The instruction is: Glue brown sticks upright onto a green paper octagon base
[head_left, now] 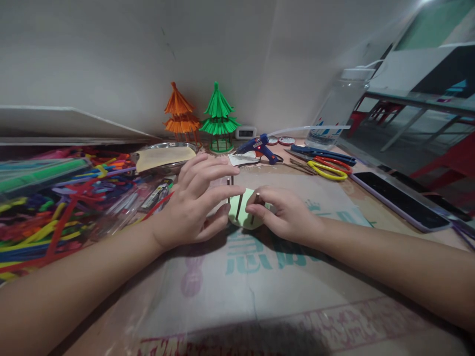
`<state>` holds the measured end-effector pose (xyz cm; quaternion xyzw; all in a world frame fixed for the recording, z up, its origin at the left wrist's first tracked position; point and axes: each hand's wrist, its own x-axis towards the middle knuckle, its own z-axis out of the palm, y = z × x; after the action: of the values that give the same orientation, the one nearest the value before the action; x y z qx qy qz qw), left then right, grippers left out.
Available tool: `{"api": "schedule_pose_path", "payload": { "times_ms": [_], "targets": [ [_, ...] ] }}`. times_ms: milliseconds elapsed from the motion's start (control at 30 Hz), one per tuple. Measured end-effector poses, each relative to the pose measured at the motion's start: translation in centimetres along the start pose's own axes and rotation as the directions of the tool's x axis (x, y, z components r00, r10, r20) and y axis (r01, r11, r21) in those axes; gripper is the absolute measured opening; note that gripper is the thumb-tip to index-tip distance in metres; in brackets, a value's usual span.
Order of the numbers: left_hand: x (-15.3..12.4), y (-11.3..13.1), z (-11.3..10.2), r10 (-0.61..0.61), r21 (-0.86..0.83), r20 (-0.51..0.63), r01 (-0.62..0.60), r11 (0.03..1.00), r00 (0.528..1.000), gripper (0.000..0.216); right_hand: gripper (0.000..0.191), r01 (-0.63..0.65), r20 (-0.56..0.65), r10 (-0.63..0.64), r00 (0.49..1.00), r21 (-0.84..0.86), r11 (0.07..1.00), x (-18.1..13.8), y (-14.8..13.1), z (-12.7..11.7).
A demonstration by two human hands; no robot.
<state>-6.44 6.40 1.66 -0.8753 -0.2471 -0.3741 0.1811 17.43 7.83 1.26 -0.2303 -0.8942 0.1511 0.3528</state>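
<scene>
A light green round base (245, 219) lies on the plastic-covered table in front of me. Several thin brown sticks stand on it, one brown stick (239, 206) showing plainly between my hands. My right hand (287, 212) pinches another brown stick (253, 217) at the base's right side, thumb and forefinger round its upper part. At the left, my left hand (200, 198) is open with fingers spread, close beside the standing sticks. Whether its fingertips touch them I cannot tell. Part of the base is hidden behind both hands.
Behind stand an orange tiered pavilion (180, 116) and a green one (219, 118). A blue glue gun (260, 146), scissors (330, 168), pliers (322, 154), a phone (401, 200) and a water bottle (337, 109) lie or stand rightward. Colourful pipe cleaners (48, 217) and a metal tray (166, 154) are left.
</scene>
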Motion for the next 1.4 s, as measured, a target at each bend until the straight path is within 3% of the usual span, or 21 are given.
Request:
{"api": "schedule_pose_path", "payload": {
  "times_ms": [300,433,600,700,833,1000,1100,1233,1400],
  "targets": [
    [0.1,-0.2,0.0,-0.013,0.02,0.018,0.013,1.0,1.0,0.041,0.019,-0.018,0.012,0.017,1.0,0.084,0.996,-0.2,0.1,-0.2],
    [0.4,-0.2,-0.1,-0.025,-0.021,-0.012,0.025,0.999,1.0,0.042,0.03,-0.053,0.012,0.052,0.999,0.171,0.984,-0.4,0.3,-0.2],
    [0.2,-0.8,0.3,-0.262,-0.237,-0.075,0.238,0.942,0.962,0.036,0.036,-0.144,-0.089,0.185,0.979,0.345,0.927,-0.4,1.0,0.0],
    [-0.2,-1.5,1.1,-0.347,-0.363,0.032,0.334,0.87,0.937,0.04,0.036,-0.226,-0.148,0.299,0.943,0.373,0.9,0.0,1.8,0.2],
    [-0.7,-1.9,2.1,-0.342,-0.464,0.258,0.426,0.776,0.904,0.082,0.034,-0.33,-0.141,0.394,0.908,0.337,0.882,0.2,2.8,0.4],
    [-1.0,-2.3,2.6,-0.327,-0.405,0.559,0.595,0.694,0.762,0.125,0.033,-0.376,-0.073,0.415,0.907,0.308,0.874,0.3,3.6,0.6],
    [-0.9,-2.8,2.5,-0.313,-0.331,0.65,0.628,0.704,0.693,0.128,0.029,-0.397,-0.08,0.441,0.894,0.313,0.863,0.6,4.1,0.6],
    [-0.5,-3.3,1.7,-0.278,-0.263,0.716,0.617,0.742,0.64,0.125,0.024,-0.435,-0.069,0.484,0.873,0.342,0.833,0.9,4.7,0.4],
    [0.0,-3.1,0.8,-0.236,-0.227,0.744,0.57,0.79,0.625,0.093,0.023,-0.456,-0.046,0.478,0.877,0.236,0.858,0.9,4.6,-0.1]
  ]
}}
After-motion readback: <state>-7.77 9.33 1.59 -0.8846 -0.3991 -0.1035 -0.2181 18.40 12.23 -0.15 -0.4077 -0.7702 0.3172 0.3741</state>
